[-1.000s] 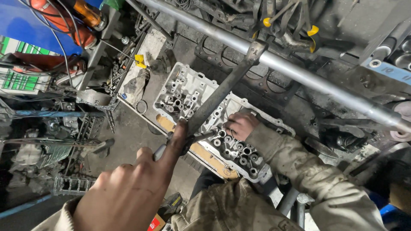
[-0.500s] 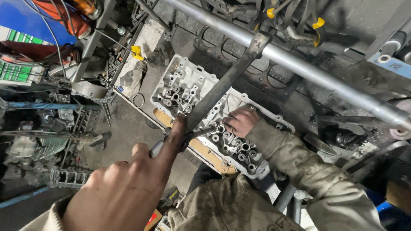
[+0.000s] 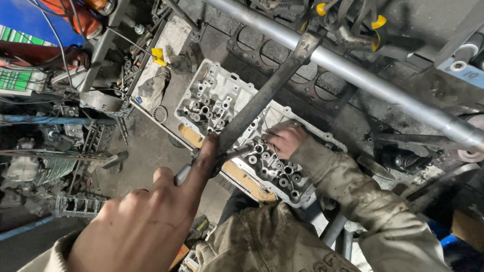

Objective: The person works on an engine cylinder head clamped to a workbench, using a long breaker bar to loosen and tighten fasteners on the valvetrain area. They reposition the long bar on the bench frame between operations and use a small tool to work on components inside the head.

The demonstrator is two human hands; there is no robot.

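Note:
My left hand (image 3: 146, 221) fills the lower left, closed round the handle end of a long dark lever bar (image 3: 262, 95), with the index finger stretched along it. The bar's far end hooks on a silver pipe (image 3: 363, 80) that crosses the top. Below the bar lies a pale aluminium cylinder head (image 3: 212, 95) with several valve springs, resting on wooden blocks. My right hand (image 3: 285, 138), in a dirty khaki sleeve, rests on the head beside the bar's foot, fingers curled down over a valve spring. Whatever those fingers pinch is hidden.
A dark head gasket (image 3: 327, 85) lies behind the cylinder head on the greasy bench. Yellow-handled pliers (image 3: 373, 25) hang at the top. Cluttered racks of metal parts (image 3: 75, 146), a yellow clip (image 3: 157, 55) and a dirty rag (image 3: 151, 90) stand on the left. A dark axle part (image 3: 408, 158) lies on the right.
The view has drifted a little, so the cylinder head sits slightly lower left. My left hand stays on the lever handle and my right hand stays on the valve springs.

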